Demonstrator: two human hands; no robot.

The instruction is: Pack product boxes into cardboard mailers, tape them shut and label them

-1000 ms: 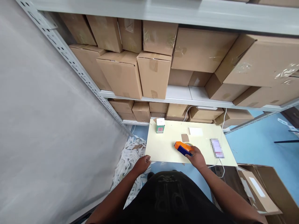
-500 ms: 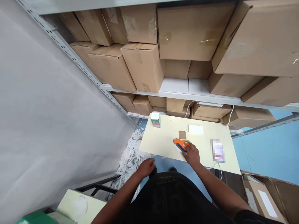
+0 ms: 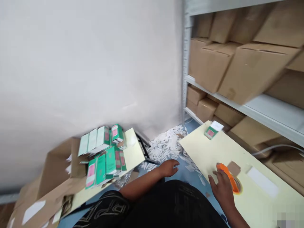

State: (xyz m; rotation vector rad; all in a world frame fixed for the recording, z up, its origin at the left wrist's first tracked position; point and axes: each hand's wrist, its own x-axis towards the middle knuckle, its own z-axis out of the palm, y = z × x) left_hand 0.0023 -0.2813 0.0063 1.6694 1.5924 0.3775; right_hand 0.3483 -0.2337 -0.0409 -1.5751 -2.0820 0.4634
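Note:
My right hand [image 3: 222, 188] is over the pale yellow table [image 3: 201, 152], its thumb and fingers apart. Just beyond its fingertips lies an orange tape dispenser [image 3: 228, 177] with a roll of tape at its near end; whether the fingers touch it is hard to see. A small brown cardboard piece [image 3: 234, 168] and a white flat stack [image 3: 262, 181] lie beside the dispenser. At the table's far corner stands a green and white box [image 3: 211, 132] with a white top. My left hand [image 3: 169, 167] hangs in the gap between two tables, loosely curled with fingers apart, holding nothing.
Left, a second table [image 3: 131, 150] bears several green and white boxes [image 3: 101, 167]. Beside it sits an open cardboard carton [image 3: 57, 164]. White paper strips [image 3: 163, 144] cover the floor by the wall. Shelves [image 3: 256, 106] with brown cartons rise at the right.
The view has swung left, bringing the second table's boxes into sight. My right hand has let go of the tape dispenser, which now lies on the table. My left hand stays free.

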